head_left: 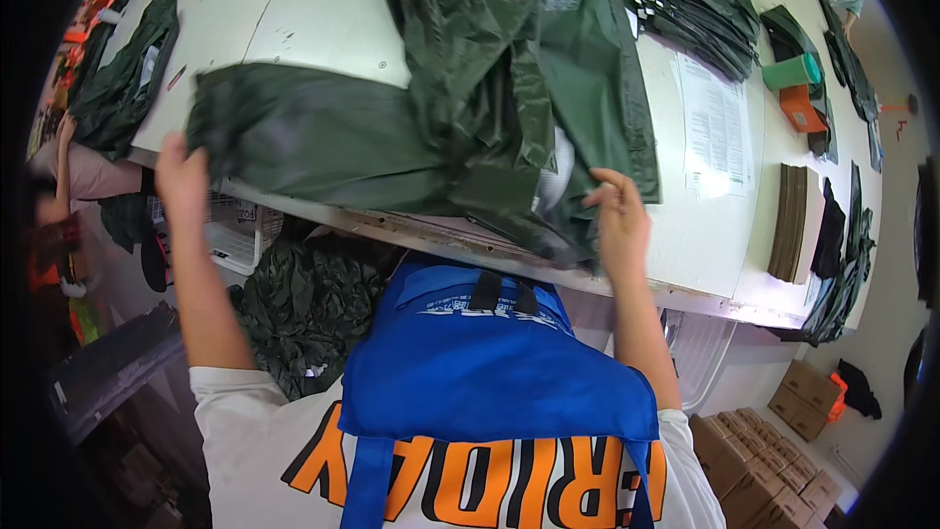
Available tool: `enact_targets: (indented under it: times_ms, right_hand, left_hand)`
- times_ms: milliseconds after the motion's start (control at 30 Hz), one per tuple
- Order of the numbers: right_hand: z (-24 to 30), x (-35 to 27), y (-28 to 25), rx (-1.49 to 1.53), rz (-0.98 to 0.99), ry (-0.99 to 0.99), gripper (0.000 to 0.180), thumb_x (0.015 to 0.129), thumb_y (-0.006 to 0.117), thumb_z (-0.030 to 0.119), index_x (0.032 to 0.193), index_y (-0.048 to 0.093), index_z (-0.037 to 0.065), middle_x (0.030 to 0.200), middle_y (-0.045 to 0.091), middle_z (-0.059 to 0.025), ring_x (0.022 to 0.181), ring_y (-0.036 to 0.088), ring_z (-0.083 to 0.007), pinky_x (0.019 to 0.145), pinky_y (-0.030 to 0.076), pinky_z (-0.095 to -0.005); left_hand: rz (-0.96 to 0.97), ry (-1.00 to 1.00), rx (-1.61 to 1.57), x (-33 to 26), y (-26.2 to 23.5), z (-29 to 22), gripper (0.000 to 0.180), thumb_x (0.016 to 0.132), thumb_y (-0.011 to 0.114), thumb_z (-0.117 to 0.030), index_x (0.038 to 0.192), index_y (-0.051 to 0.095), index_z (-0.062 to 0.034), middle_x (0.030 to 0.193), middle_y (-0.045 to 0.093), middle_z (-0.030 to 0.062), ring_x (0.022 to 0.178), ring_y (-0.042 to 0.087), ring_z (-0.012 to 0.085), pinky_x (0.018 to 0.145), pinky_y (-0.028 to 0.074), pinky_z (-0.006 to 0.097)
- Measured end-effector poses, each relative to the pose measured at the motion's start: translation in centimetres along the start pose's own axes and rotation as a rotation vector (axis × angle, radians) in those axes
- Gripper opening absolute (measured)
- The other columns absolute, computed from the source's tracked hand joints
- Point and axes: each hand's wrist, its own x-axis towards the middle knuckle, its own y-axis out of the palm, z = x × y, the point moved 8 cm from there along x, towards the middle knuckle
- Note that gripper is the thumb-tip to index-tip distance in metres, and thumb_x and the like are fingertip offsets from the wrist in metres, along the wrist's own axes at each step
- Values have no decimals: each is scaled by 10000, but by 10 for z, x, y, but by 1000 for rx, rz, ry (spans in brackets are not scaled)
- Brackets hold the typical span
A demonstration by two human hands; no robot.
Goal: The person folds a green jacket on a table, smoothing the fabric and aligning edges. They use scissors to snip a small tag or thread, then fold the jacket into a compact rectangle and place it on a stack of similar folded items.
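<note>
A dark green, shiny coated garment (509, 108) lies rumpled across the worktable, its lower edge bunched at the front. One long sleeve-like part (313, 132) is spread out flat to the left, and its far end is blurred by motion. At that end my left hand (181, 176) is closed on the fabric's edge, though motion softens its fingers. By the garment's right lower side is my right hand (624, 220), its fingers bent but apart, close to the cloth. A whitish patch (556, 171) shows between the folds there.
The pale worktable (685, 260) ends just in front of my blue apron (499, 362). Stacked green pieces (695, 10), printed sheets (713, 122), a green roll (791, 72) and brown cards (793, 223) lie rightward. Crumpled green cloth (304, 304) sits below. Cartons (764, 465) stand lower right; another person (93, 176) is left.
</note>
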Motion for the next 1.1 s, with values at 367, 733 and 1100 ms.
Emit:
enact_targets:
  times_ms: [367, 733, 1100]
  right_hand:
    - [-146, 13, 0, 124, -140, 438, 429, 810, 726, 273, 1063, 597, -48, 839, 632, -54, 724, 533, -107, 652, 443, -269]
    - [-155, 31, -9, -46, -112, 286, 288, 838, 666, 219, 1007, 630, -12, 864, 672, -93, 780, 614, -156, 732, 484, -286]
    - [-164, 21, 4, 249, -27, 482, 169, 833, 668, 125, 956, 604, 28, 672, 485, 65, 514, 363, -17, 442, 265, -202]
  left_hand:
    - [407, 637, 469, -142, 225, -194, 883, 625, 832, -271, 1389, 392, -216, 1446, 327, 155, 1258, 385, 393, 996, 372, 489]
    - [557, 605, 296, -123, 320, -216, 472, 813, 555, -68, 1277, 468, -56, 1202, 522, 175, 957, 596, 346, 803, 503, 428]
    - [913, 0, -502, -117, 255, -214, 193, 944, 554, -156, 790, 493, -57, 592, 451, -21, 496, 376, 56, 465, 313, 201]
